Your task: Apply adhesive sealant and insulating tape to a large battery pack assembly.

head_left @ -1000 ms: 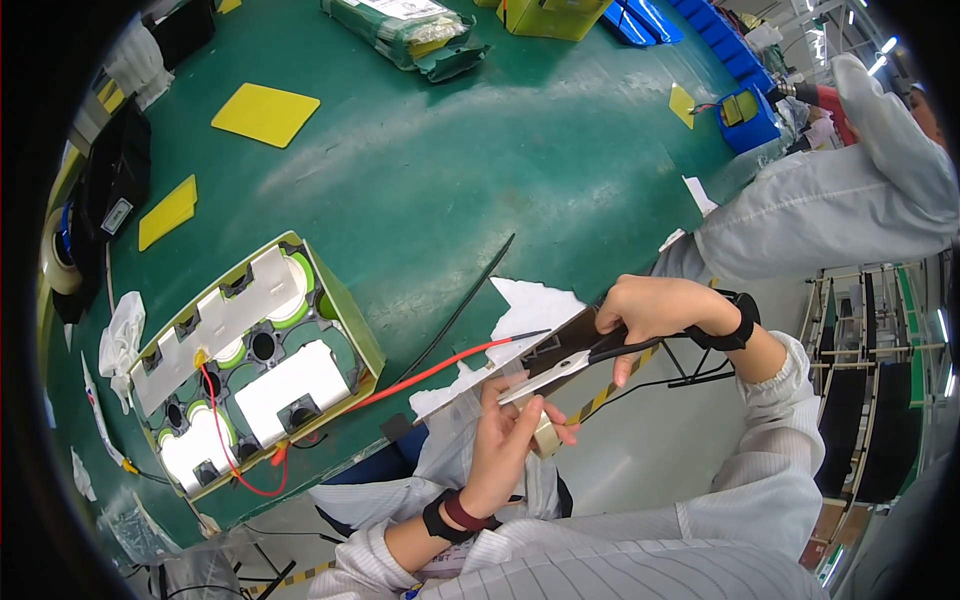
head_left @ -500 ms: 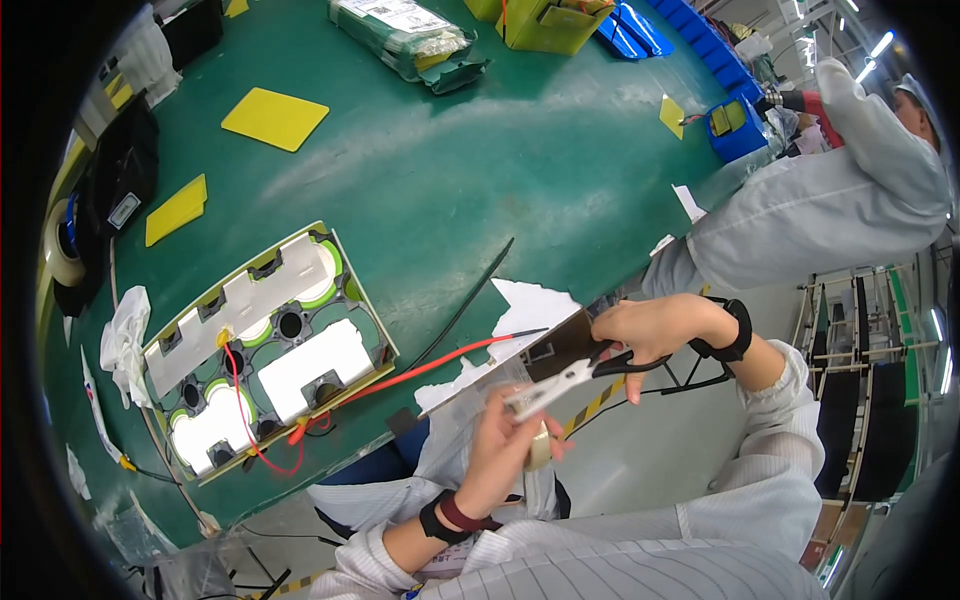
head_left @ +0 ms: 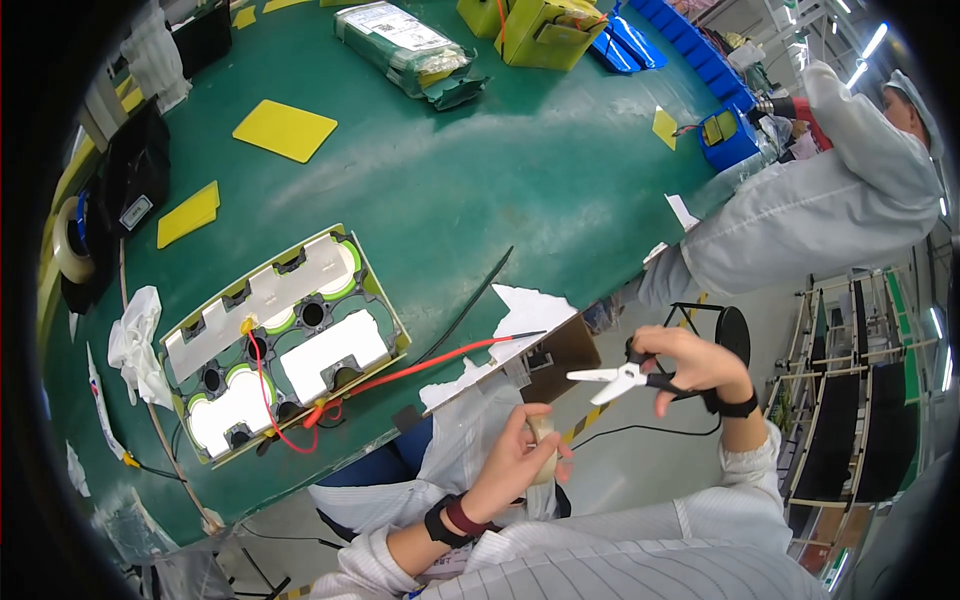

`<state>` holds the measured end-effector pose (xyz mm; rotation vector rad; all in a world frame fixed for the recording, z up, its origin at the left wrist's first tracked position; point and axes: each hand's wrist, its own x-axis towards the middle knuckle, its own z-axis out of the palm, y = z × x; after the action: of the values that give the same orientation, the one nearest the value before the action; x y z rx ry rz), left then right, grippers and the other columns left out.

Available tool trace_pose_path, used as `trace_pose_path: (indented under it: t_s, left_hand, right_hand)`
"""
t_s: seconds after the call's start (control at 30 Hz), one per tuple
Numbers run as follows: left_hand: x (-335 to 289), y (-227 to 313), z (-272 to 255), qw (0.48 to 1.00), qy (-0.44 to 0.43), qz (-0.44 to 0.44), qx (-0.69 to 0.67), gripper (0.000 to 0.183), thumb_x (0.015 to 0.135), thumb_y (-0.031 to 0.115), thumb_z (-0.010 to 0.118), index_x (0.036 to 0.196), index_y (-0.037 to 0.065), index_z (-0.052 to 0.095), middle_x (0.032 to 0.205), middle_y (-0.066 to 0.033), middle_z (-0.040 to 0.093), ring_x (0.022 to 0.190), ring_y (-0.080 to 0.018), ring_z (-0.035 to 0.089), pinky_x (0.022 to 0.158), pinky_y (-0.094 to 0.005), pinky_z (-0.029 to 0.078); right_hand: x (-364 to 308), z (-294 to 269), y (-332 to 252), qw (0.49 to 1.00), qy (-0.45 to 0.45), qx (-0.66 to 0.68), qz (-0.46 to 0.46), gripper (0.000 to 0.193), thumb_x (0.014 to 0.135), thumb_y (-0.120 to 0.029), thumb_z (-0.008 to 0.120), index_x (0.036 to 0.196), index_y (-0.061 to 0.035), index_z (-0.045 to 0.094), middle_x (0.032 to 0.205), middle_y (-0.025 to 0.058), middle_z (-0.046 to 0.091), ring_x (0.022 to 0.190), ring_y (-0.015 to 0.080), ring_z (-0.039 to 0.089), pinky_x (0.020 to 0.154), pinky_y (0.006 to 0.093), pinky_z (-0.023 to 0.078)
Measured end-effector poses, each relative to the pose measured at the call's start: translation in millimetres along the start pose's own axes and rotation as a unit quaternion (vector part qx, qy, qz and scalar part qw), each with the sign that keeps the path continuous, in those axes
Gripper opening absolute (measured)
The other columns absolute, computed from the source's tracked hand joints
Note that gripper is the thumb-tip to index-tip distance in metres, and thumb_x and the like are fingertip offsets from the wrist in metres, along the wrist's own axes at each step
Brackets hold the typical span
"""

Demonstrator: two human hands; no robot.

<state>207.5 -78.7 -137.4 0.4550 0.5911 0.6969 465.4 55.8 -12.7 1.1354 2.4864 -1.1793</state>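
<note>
My right hand grips black-handled scissors, blades slightly apart and pointing left, held in the air beyond the table's edge. Lower and to the left, my left hand is closed on a small beige roll that looks like tape. The two hands are apart. On the green table lies a flat battery pack with white plates and green rings. A red wire runs from it toward the table's edge. White paper scraps and a black strip lie beside it.
Yellow sheets, a wrapped pack and yellow-green boxes lie further back. Blue bins stand at the right edge, where a person in white works. A tape roll, a white rag and a black stool are nearby.
My hands, held together around a light strip and the scissors, have separated. The right hand went right with the scissors; the left hand dropped lower with the roll.
</note>
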Motion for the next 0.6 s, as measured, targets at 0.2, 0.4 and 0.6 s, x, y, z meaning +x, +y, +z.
trace_pose_path:
  t_s: [0.2, 0.4, 0.6]
  left_hand:
    - [-4.8, 15.4, 4.5, 0.996, 0.002, 0.085, 0.023, 0.039, 0.102, 0.01, 0.048, 0.137, 0.006, 0.032, 0.097, -0.0154, 0.065, 0.084, -0.0253, 0.069, 0.079, -0.0343, 0.053]
    - [-6.5, 15.1, -1.6, 0.994, 0.029, 0.1, 0.029, 0.038, 0.102, 0.011, 0.047, 0.137, 0.006, 0.032, 0.098, -0.017, 0.065, 0.087, -0.0271, 0.069, 0.082, -0.0363, 0.053]
    - [-6.1, 10.3, -7.1, 0.995, 0.016, 0.102, 0.005, 0.037, 0.101, 0.006, 0.046, 0.135, 0.008, 0.032, 0.1, -0.0171, 0.064, 0.086, -0.0258, 0.07, 0.079, -0.0339, 0.054]
  right_hand:
    - [23.2, 68.9, -42.7, 0.925, 0.199, 0.306, 0.105, 0.019, 0.078, -0.011, 0.078, 0.08, 0.0004, 0.064, 0.078, 0.0045, 0.066, 0.073, 0.0111, 0.059, 0.067, 0.0268, 0.047]
    - [64.3, 79.5, -50.3, 0.865, 0.266, 0.423, -0.032, 0.013, 0.087, -0.005, 0.068, 0.096, 0.0044, 0.065, 0.111, 0.0096, 0.07, 0.073, 0.0042, 0.056, 0.065, 0.0224, 0.047]
    - [91.9, 41.1, -79.6, 0.948, 0.193, 0.251, 0.004, 0.019, 0.085, -0.008, 0.07, 0.1, 0.0044, 0.067, 0.106, 0.0068, 0.072, 0.074, 0.0045, 0.053, 0.069, 0.0237, 0.047]
